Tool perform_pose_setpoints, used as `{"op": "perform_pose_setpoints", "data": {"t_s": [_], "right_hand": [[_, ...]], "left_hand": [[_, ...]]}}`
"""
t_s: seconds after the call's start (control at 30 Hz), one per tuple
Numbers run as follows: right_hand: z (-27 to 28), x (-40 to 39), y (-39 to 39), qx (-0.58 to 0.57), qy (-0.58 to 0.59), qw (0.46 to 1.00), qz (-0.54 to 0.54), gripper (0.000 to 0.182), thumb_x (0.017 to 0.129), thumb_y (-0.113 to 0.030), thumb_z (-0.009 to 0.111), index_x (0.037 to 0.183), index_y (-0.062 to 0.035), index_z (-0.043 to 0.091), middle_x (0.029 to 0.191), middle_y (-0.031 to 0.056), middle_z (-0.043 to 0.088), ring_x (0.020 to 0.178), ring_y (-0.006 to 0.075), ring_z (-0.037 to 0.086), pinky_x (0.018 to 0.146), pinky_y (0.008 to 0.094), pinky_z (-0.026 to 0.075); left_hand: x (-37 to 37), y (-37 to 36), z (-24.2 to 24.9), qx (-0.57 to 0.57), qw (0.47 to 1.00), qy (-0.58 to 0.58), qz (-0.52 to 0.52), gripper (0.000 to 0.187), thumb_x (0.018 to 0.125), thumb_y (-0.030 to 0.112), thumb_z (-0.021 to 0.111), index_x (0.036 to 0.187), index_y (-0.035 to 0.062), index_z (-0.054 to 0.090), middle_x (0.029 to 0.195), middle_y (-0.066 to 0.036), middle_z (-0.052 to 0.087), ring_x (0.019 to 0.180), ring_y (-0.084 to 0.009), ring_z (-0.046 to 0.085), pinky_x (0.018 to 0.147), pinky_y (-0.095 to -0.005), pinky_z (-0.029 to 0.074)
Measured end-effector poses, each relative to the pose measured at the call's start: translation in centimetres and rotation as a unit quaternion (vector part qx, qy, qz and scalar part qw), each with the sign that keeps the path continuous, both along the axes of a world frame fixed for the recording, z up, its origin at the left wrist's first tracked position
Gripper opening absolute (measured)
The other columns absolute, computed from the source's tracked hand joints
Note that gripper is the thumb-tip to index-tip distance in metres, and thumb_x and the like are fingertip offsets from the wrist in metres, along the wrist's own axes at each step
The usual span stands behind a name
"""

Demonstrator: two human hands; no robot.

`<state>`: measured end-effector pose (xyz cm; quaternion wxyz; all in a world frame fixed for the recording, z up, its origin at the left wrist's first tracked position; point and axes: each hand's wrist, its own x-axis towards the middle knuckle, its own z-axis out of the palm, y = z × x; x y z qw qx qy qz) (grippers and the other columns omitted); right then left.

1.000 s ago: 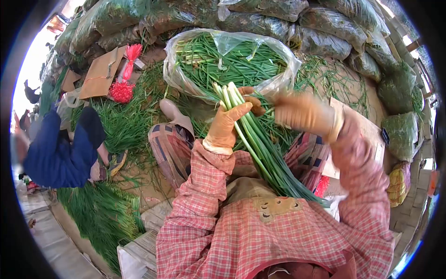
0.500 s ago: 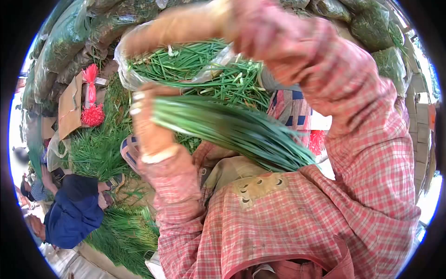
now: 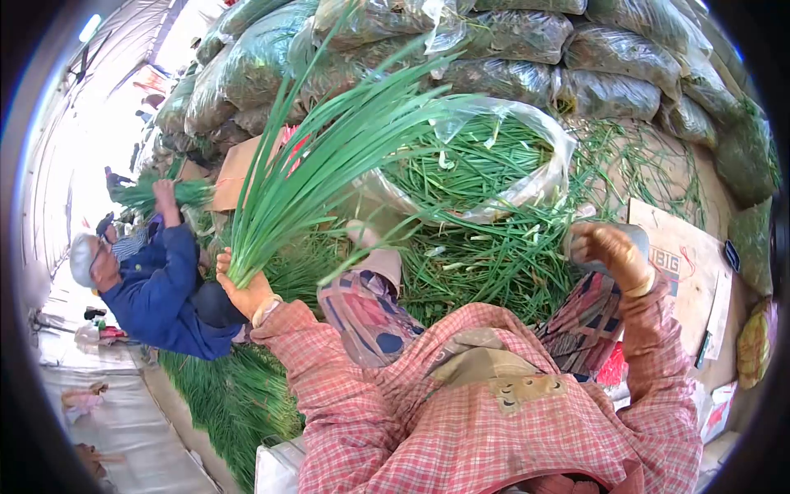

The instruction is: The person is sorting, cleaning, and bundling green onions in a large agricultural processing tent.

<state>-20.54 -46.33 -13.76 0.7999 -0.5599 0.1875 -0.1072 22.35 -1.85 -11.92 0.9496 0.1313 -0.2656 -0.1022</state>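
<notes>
My left hand, in an orange glove, is wrapped round the base of a bunch of long green stalks, raised at the left with the leaves fanning up and to the right. My right hand, gloved too, is over at the right beside a grey rounded object, its fingers curled; whether anything is in them is too small to tell. Between the two, an open clear plastic bag holds cut stalks. Loose stalks lie in front of it, close to my knees.
Stacked filled bags line the back. At the left sits a co-worker in blue, holding a green bunch. A cardboard sheet lies at the right with a knife near it. More greens are piled at the lower left.
The bunch, earlier lying across my front in my left hand, is now held up at the left. My right hand has moved from the upper left to the right side. The view has shifted.
</notes>
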Motion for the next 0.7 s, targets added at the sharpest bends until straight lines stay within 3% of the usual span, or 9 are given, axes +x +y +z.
{"op": "perform_pose_setpoints", "data": {"t_s": [0.03, 0.1, 0.17, 0.2, 0.33, 0.43, 0.53, 0.63, 0.7], "right_hand": [[-0.3, 0.7, 1.1, 0.032, -0.004, 0.999, 0.029, 0.042, 0.09, -0.03, 0.046, 0.116, 0.003, 0.048, 0.092, 0.0071, 0.059, 0.083, 0.0143, 0.056, 0.077, 0.0283, 0.045], [-0.8, 2.5, 3.3, 0.038, 0.004, 0.996, 0.077, 0.039, 0.09, -0.027, 0.045, 0.116, 0.0031, 0.048, 0.092, 0.0078, 0.059, 0.085, 0.0142, 0.056, 0.079, 0.027, 0.044], [-1.0, 4.4, 5.6, 0.009, 0.025, 0.991, 0.135, 0.037, 0.091, -0.025, 0.045, 0.115, 0.0023, 0.049, 0.092, 0.008, 0.059, 0.085, 0.0138, 0.055, 0.079, 0.0263, 0.043], [-1.0, 5.3, 6.4, -0.019, 0.027, 0.987, 0.159, 0.036, 0.091, -0.024, 0.045, 0.115, 0.0019, 0.049, 0.092, 0.0081, 0.059, 0.085, 0.0136, 0.055, 0.08, 0.0261, 0.043], [-5.8, 9.6, 8.8, -0.029, 0.057, 0.979, 0.195, 0.032, 0.09, -0.023, 0.047, 0.113, -0.0013, 0.052, 0.091, 0.0059, 0.06, 0.082, 0.0116, 0.055, 0.073, 0.024, 0.044], [-8.7, 13.2, 9.4, -0.037, 0.113, 0.969, 0.215, 0.032, 0.088, -0.024, 0.05, 0.11, -0.0012, 0.054, 0.087, 0.0046, 0.061, 0.075, 0.0099, 0.055, 0.07, 0.0231, 0.044], [-12.6, 18.0, 9.6, -0.045, 0.125, 0.966, 0.221, 0.03, 0.086, -0.022, 0.05, 0.106, -0.0006, 0.056, 0.082, 0.0051, 0.061, 0.072, 0.0113, 0.056, 0.066, 0.0246, 0.046], [-16.7, 25.6, 10.6, -0.198, 0.131, 0.945, 0.224, 0.028, 0.08, -0.021, 0.051, 0.099, -0.0023, 0.06, 0.081, 0.0088, 0.062, 0.07, 0.0149, 0.059, 0.068, 0.0292, 0.047], [-19.8, 31.5, 12.3, -0.284, 0.093, 0.934, 0.195, 0.026, 0.078, -0.019, 0.053, 0.097, -0.0028, 0.06, 0.084, 0.0127, 0.062, 0.077, 0.0226, 0.06, 0.072, 0.0316, 0.047]], "left_hand": [[-0.2, 1.0, -0.7, -0.011, 1.0, -0.011, -0.018, 0.025, 0.09, 0.026, 0.044, 0.096, 0.0064, 0.058, 0.112, -0.008, 0.056, 0.114, -0.0249, 0.044, 0.1, -0.0454, 0.03], [-2.4, -0.5, 0.6, 0.171, 0.951, 0.069, 0.248, 0.023, 0.089, 0.024, 0.044, 0.089, 0.0052, 0.057, 0.107, -0.008, 0.058, 0.11, -0.0255, 0.046, 0.097, -0.0452, 0.032], [-4.1, 0.6, 1.6, 0.171, 0.949, 0.104, 0.243, 0.022, 0.088, 0.023, 0.046, 0.08, 0.0046, 0.055, 0.095, -0.007, 0.059, 0.102, -0.026, 0.049, 0.094, -0.0446, 0.034], [-4.5, 1.6, 2.0, 0.06, 0.99, 0.083, 0.099, 0.023, 0.088, 0.022, 0.047, 0.075, 0.0046, 0.052, 0.085, -0.007, 0.059, 0.096, -0.0262, 0.051, 0.092, -0.0441, 0.036], [-4.5, 4.3, 3.7, 0.075, 0.975, 0.081, 0.191, 0.024, 0.085, 0.02, 0.05, 0.066, 0.0053, 0.048, 0.065, -0.007, 0.053, 0.08, -0.0261, 0.051, 0.085, -0.0421, 0.041], [-4.5, 6.9, 6.9, 0.206, 0.892, -0.002, 0.403, 0.02, 0.083, 0.017, 0.054, 0.068, 0.0036, 0.051, 0.061, -0.006, 0.051, 0.067, -0.0231, 0.051, 0.068, -0.0371, 0.046], [-5.4, 5.3, 11.3, 0.3, 0.696, -0.164, 0.631, 0.011, 0.081, 0.01, 0.058, 0.079, -0.0009, 0.057, 0.058, -0.005, 0.047, 0.053, -0.0173, 0.049, 0.051, -0.0272, 0.043], [-3.6, 1.5, 9.2, 0.501, 0.596, -0.112, 0.617, 0.009, 0.082, 0.006, 0.057, 0.086, -0.0028, 0.055, 0.058, -0.003, 0.045, 0.053, -0.0125, 0.046, 0.048, -0.0226, 0.036], [-0.9, 2.7, 5.8, 0.556, 0.639, -0.053, 0.53, 0.007, 0.083, 0.006, 0.055, 0.086, -0.0005, 0.054, 0.06, -0.002, 0.044, 0.052, -0.01, 0.041, 0.049, -0.0216, 0.034]]}}
